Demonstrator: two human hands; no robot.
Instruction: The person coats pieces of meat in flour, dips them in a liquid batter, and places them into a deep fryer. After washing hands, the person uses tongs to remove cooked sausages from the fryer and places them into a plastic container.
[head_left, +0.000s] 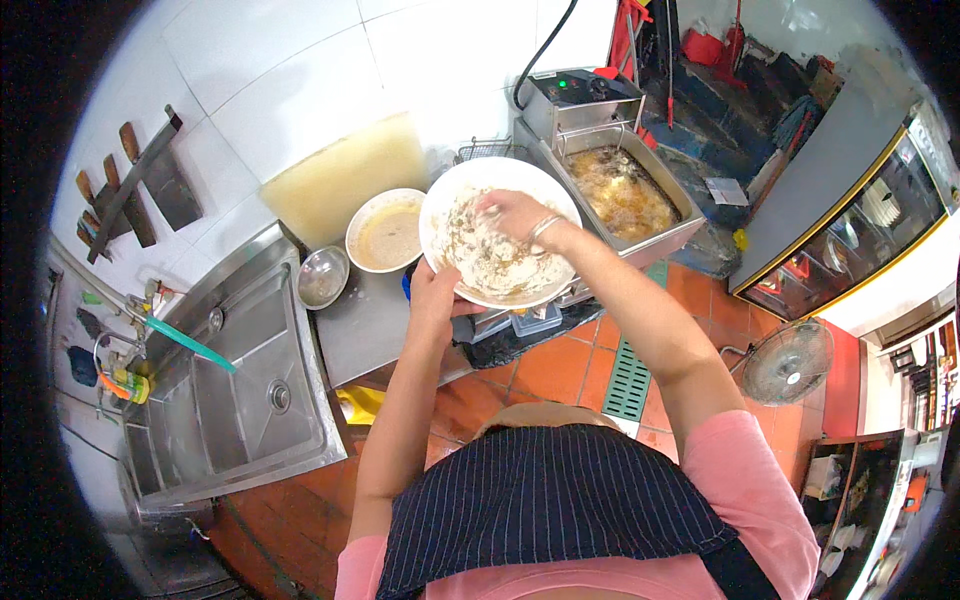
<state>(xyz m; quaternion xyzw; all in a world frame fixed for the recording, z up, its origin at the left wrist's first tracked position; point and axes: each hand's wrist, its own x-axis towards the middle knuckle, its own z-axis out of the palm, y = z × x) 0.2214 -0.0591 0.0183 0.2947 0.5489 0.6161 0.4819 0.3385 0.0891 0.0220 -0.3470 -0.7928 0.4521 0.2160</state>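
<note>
A large white bowl (564, 196) holds pieces of food coated in pale flour. My left hand (437, 292) grips its near left rim. My right hand (514, 216), with a bracelet at the wrist, is inside the bowl over the floured food; its fingertips are partly hidden, so whether they hold a piece is unclear. Left of this bowl stands a white bowl of beige liquid batter (387, 232), and beside that a small metal bowl (323, 278). To the right, food bubbles in the oil of a deep fryer (621, 191) with a green light lit.
A stainless steel sink (247, 397) with a green hose lies at the left. Cleavers (169, 180) hang on a wall rack above it. A yellowish cutting board (349, 176) leans on the wall. A fan (787, 364) and a glass-door cabinet (847, 225) stand at the right.
</note>
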